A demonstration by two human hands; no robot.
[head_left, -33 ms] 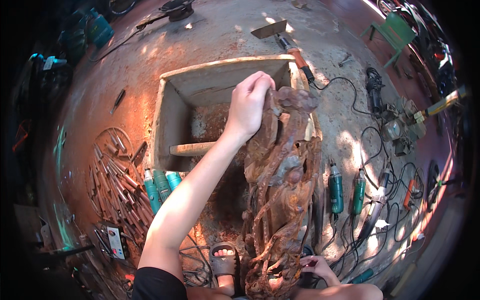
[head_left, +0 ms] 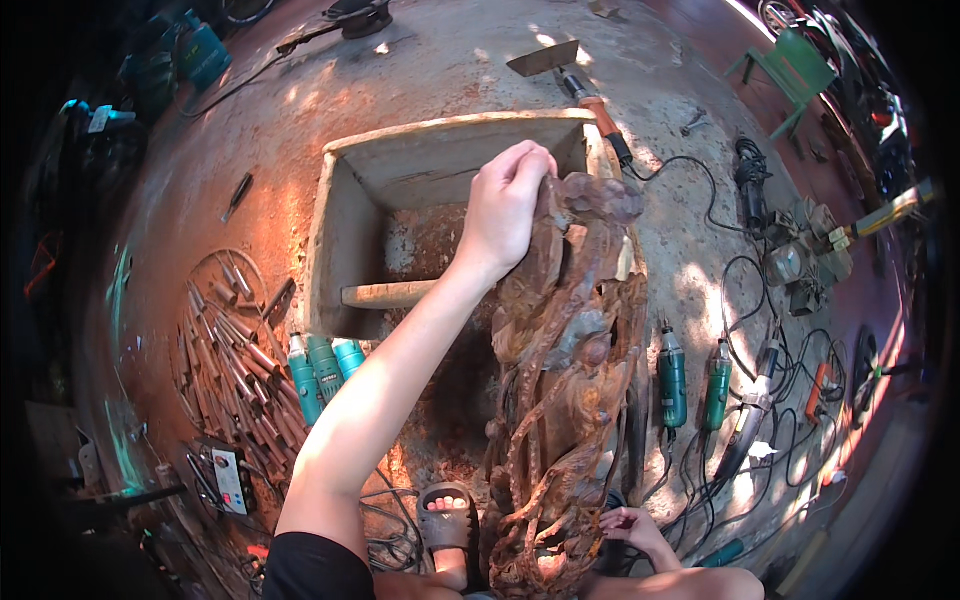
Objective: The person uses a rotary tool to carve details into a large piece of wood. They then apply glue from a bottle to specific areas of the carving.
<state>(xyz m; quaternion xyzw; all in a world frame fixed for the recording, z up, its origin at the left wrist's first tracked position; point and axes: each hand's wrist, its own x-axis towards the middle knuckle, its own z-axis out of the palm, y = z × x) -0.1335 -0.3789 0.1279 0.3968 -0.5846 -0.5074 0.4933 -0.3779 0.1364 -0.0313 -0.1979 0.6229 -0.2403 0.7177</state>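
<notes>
A tall brown wood carving (head_left: pixel 560 400), knotted with root-like strands and holes, rises in front of me between my legs. My left hand (head_left: pixel 510 205) is closed around its top left edge, the forearm crossing over a wooden box (head_left: pixel 325 230). Low on the right, my right hand (head_left: pixel 632 527) has its fingers bent against the carving's side; the carving partly hides the fingertips. Just beyond the carving's top lies a corded tool with an orange body (head_left: pixel 603 122) and a flat metal plate.
Many chisels (head_left: pixel 235 370) lie heaped on the left, beside teal cylindrical tools (head_left: pixel 322 370) and a control box (head_left: pixel 229 482). Green rotary tools (head_left: pixel 673 385) and tangled cords cover the floor at right. A green chair (head_left: pixel 797 68) stands far right; my sandalled foot (head_left: pixel 447 505) is near the carving.
Nearly nothing differs. The whole view has shifted very slightly, while both hands keep their places on the carving.
</notes>
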